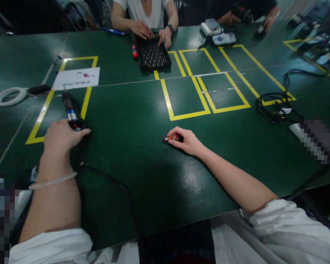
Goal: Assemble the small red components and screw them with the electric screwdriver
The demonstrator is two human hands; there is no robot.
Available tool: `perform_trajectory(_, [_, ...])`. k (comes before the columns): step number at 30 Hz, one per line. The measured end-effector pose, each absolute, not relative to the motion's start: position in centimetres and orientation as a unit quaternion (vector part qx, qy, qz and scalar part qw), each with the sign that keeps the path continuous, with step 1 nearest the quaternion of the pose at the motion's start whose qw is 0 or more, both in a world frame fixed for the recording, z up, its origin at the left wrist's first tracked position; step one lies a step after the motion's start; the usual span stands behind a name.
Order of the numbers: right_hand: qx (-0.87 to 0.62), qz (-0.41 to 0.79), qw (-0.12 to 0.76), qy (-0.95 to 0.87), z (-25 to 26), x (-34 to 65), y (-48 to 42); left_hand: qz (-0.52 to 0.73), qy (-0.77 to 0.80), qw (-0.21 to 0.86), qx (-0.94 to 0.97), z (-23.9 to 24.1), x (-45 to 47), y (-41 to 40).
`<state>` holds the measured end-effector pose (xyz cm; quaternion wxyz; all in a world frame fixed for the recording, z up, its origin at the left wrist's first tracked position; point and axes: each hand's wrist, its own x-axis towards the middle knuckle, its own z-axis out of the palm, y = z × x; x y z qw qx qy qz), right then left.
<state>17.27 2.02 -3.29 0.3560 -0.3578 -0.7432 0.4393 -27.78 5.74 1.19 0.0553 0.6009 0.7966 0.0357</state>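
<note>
My left hand (62,135), wearing a clear band at the wrist, is wrapped over a black corded electric screwdriver (70,112) with a blue and silver collar. Its thin bit points away from me; the thumb sticks out to the right, and the other fingers are mostly hidden. Near the middle of the green table (126,143), my right hand (185,140) pinches a small red and dark piece (167,139) between thumb and fingers, low over the surface. The piece is too small to name.
Across the table a person's hands (154,35) work at a black tray (154,55) beside a red-handled tool (135,51). A paper sheet (75,78) and a white coil (9,96) lie left. A black cable (275,106) lies right, with yellow tape outlines (191,115) between.
</note>
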Motion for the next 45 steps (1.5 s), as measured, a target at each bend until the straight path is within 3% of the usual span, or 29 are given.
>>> perform_trajectory(4, [-0.359,0.417,0.364,-0.752,-3.1,17.3,2.0,-0.008,0.805,0.022,0.593,2.1,-21.8,5.5])
perform_trajectory(19, [-0.366,0.42,0.382,-0.737,-3.3,17.2,2.1,0.047,0.647,0.012,0.761,1.5,-6.3,1.1])
perform_trajectory(45, [-0.355,0.333,0.376,-0.788,-3.4,16.9,1.9,0.093,0.57,0.025,0.816,0.8,-2.8,-1.6])
